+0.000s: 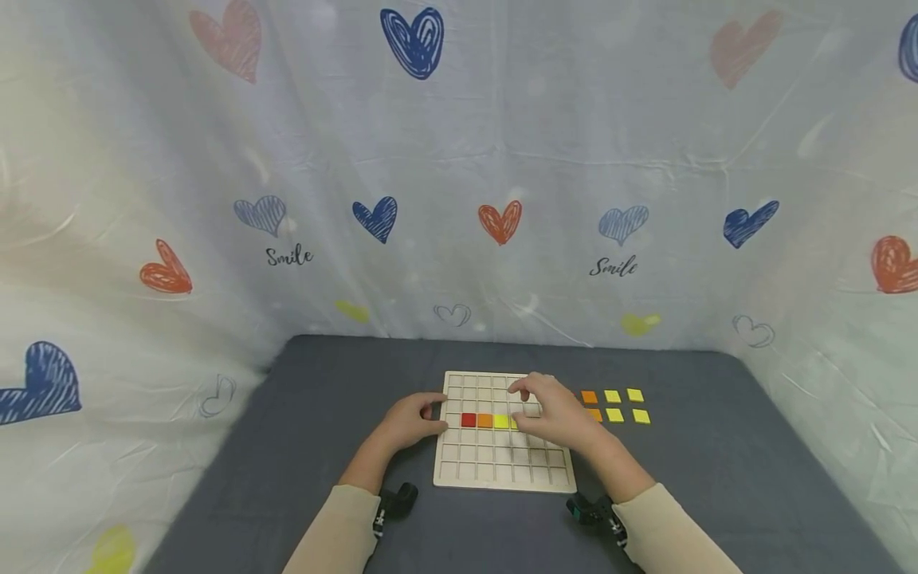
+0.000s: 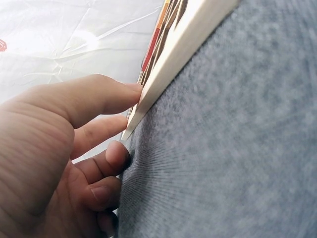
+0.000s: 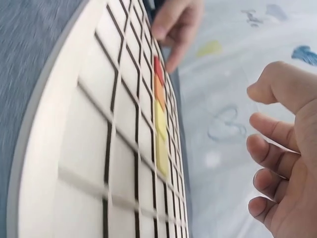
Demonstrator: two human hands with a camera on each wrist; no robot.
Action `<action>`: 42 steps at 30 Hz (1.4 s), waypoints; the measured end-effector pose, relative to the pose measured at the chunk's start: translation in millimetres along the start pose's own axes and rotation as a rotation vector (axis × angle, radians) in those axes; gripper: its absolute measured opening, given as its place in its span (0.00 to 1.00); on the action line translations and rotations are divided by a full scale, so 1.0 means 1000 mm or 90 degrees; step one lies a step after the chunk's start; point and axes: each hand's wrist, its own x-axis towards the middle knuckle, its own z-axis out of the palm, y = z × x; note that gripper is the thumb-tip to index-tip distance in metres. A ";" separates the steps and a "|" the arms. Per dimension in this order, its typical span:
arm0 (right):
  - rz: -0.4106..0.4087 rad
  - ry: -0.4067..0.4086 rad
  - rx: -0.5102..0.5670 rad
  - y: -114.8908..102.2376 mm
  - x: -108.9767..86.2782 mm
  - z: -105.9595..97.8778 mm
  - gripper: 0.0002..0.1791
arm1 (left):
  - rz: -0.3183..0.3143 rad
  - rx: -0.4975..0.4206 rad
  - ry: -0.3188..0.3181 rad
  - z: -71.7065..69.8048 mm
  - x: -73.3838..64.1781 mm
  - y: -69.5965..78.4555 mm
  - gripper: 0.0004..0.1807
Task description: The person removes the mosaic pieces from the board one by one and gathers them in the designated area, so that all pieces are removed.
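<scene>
Nearest the viewer, two cream sleeves (image 1: pixel 337 530) come in from the bottom edge, each with a black wrist camera strapped on, and reach onto a dark grey table cover (image 1: pixel 717 478). Between them lies the wooden grid board (image 1: pixel 502 470), a pale tray of square cells. The left hand (image 1: pixel 410 421) sits at the board's 9 o'clock edge; the left wrist view shows its fingers (image 2: pixel 106 96) loosely bent, the tips pressing against the board's side wall, seemingly to keep it from sliding, with nothing gripped. The right hand (image 1: pixel 555 414) hovers over the board's middle toward its 3 o'clock side, and the right wrist view shows its fingers (image 3: pixel 270 151) relaxed and slightly curled, holding no tile and apart from the surface. In one row, starting near the left edge, sit a red tile (image 1: pixel 468 420), an orange tile (image 1: pixel 484 420) and a yellow tile (image 1: pixel 500 421), touching side by side; the wrist view shows a further yellow one after them, mostly hidden under the right hand from above. Beyond the right hand, at the board's 2 o'clock and off the board, loose orange and yellow tiles (image 1: pixel 613 405) lie in two short rows, within reach of that hand. Farthest back, a white curtain with hearts (image 1: pixel 459 159) and the word "Smile" encloses the table.
</scene>
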 end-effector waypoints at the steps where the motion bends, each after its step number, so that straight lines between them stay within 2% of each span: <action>1: -0.002 -0.004 -0.002 -0.003 0.003 0.003 0.21 | 0.001 -0.001 -0.001 0.000 0.000 0.000 0.29; 5: 0.002 -0.020 -0.006 -0.012 0.015 0.016 0.20 | 0.006 0.000 -0.002 -0.001 0.000 0.002 0.29; 9: 0.005 -0.040 -0.035 -0.019 0.027 0.029 0.20 | 0.005 0.009 -0.004 -0.001 0.000 0.002 0.29; 12: 0.000 -0.059 -0.081 -0.024 0.034 0.039 0.18 | 0.005 0.010 -0.004 -0.001 0.000 0.001 0.29; 17: 0.037 -0.089 -0.149 -0.032 0.041 0.054 0.15 | 0.008 0.009 -0.001 0.000 0.001 0.000 0.28; 22: 0.072 -0.072 -0.172 -0.036 0.042 0.063 0.12 | 0.012 0.008 -0.004 0.000 0.001 0.000 0.28; 36: 0.079 -0.033 -0.154 -0.034 0.040 0.067 0.11 | 0.016 0.005 -0.009 -0.001 0.001 0.000 0.28; 42: 0.078 -0.022 -0.139 -0.033 0.040 0.058 0.12 | 0.006 0.010 -0.009 -0.001 0.002 0.000 0.28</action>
